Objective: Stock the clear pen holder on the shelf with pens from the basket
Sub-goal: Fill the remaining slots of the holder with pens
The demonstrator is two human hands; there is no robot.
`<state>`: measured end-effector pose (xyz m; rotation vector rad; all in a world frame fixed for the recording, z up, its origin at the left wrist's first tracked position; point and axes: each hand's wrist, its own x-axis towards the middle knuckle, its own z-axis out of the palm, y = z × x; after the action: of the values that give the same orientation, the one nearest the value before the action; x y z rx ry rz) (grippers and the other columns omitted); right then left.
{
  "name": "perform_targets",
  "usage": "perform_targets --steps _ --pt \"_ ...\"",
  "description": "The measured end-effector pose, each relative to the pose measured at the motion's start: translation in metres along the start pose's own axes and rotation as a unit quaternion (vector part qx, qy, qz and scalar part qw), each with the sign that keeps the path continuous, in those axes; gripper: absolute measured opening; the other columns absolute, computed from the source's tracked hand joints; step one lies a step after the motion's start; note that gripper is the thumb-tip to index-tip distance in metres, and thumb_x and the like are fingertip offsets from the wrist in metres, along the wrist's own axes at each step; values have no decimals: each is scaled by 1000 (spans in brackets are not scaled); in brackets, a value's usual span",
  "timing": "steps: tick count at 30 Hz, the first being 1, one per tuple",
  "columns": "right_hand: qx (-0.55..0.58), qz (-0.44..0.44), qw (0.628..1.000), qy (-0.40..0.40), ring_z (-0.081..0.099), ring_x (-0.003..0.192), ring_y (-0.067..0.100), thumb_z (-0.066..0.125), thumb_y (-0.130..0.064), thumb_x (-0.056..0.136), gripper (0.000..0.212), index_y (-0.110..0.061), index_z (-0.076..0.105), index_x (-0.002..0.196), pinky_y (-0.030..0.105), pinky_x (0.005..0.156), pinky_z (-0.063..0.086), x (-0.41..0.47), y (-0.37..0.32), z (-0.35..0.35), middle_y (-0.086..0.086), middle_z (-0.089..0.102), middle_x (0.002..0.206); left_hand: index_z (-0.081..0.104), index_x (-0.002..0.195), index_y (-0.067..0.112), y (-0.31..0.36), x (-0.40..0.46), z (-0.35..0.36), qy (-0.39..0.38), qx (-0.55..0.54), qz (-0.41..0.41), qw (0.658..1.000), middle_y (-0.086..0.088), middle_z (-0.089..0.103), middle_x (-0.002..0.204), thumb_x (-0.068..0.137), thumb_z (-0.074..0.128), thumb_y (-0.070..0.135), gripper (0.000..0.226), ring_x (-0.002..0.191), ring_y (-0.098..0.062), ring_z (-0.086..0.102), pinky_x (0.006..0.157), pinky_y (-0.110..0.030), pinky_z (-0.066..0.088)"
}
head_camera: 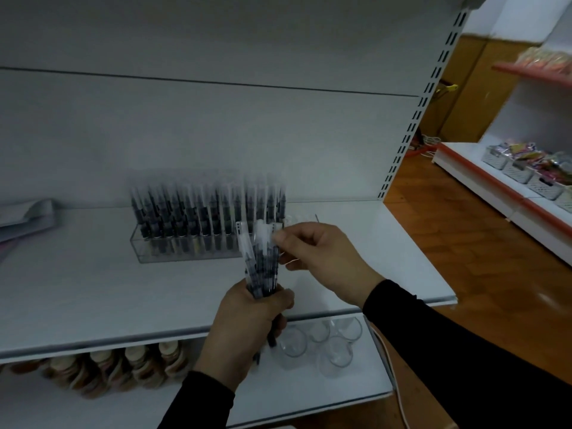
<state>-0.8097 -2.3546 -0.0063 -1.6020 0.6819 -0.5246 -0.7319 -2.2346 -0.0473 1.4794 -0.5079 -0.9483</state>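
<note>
Here we are at the white metal shelf (93, 292), and our left hand (247, 323) is wrapped tight around a bundle of dark pens in clear plastic sleeves (261, 267), fingers curled round the lower half so the sleeved tops fan upward toward twelve o'clock. Our right hand (322, 258), coming in from three o'clock, is narrowed to a pinch: thumb and forefinger close on the clear top of one sleeve in that bundle, the other fingers loosely curled beneath. Both arms wear black sleeves.

Just beyond the bundle, at eleven o'clock from our left hand, the long clear plastic pen holder (185, 246) sits on the shelf, already packed along most of its length with upright dark pens (204, 209); its right end is hidden behind the bundle we hold, so we cannot tell how full that end is. The picture is blurred there, and single pens are hard to count.

Far out at nine o'clock lies a folded pale grey item (28, 215) on the same shelf. On the lower shelf, at six o'clock, stand several clear glass cups (325, 345), and at seven o'clock a row of round tan and cream items (123, 370). Off at three o'clock, across the wooden floor (464, 258), another white shelf unit with an orange-red edge (495, 184) carries small grey baskets of colourful packets (520, 168)
</note>
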Motion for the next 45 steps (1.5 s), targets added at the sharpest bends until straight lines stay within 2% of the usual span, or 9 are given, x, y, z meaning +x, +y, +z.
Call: perform_targets --steps 7,13,17,22,27,30,34,37,45 --pt "21 -2 998 57 65 67 9 66 -20 91 16 -6 72 87 18 68 56 5 -3 -19 5 70 74 65 85 -2 0 6 12 4 -26 2 1000 -7 69 67 85 67 10 12 50 -15 57 49 -27 47" --pt "64 -50 981 178 67 73 14 60 -20 95 19 -3 70 93 19 68 56 29 -22 -50 9 71 83 61 73 2 -5 9 8 20 -13 5 1000 -16 65 71 85 64 5 13 47 -17 52 45 -27 42" --pt "37 -104 967 229 67 78 14 58 -19 96 16 -13 71 87 22 74 58 43 -30 -60 6 71 84 60 69 3 -5 13 4 39 -13 11 999 -21 60 67 85 64 5 16 45 -21 49 44 -27 40" --pt "-32 -146 961 235 71 84 14 58 -28 96 17 -24 71 84 28 81 58 60 -30 -56 3 74 90 61 80 -9 -3 14 -1 31 3 24 999 -14 51 51 85 63 7 18 41 -19 45 41 -23 38" --pt "-89 -160 955 234 70 84 13 58 -27 97 17 -23 72 88 34 84 58 74 -27 -45 -3 73 86 61 78 -8 0 14 -5 35 4 29 999 -10 51 47 86 63 6 16 39 -17 45 39 -24 38" --pt "-129 -165 952 222 69 81 11 57 -28 97 22 -15 73 89 34 84 58 78 -26 -41 -6 71 82 61 80 -8 1 14 -8 39 -2 29 999 -10 50 47 86 62 7 16 37 -16 44 38 -23 36" --pt "-210 -171 941 203 64 76 0 54 -35 98 27 -16 72 96 17 78 53 80 -23 -36 -13 68 79 61 80 -7 1 15 -10 39 -2 31 999 -10 50 47 86 62 7 16 38 -17 44 39 -23 36" --pt "-232 -172 939 187 61 75 -5 54 -33 98 26 -16 72 104 6 73 47 81 -18 -32 -15 66 81 62 80 -8 1 15 -11 40 0 32 999 -9 50 46 85 62 7 16 39 -17 45 40 -23 37" --pt "-244 -167 938 180 59 76 -5 54 -30 98 28 -12 70 113 0 71 44 81 -9 -27 -10 65 90 62 80 -6 0 16 -13 40 0 32 999 -8 51 46 86 63 8 16 38 -16 46 40 -22 37"
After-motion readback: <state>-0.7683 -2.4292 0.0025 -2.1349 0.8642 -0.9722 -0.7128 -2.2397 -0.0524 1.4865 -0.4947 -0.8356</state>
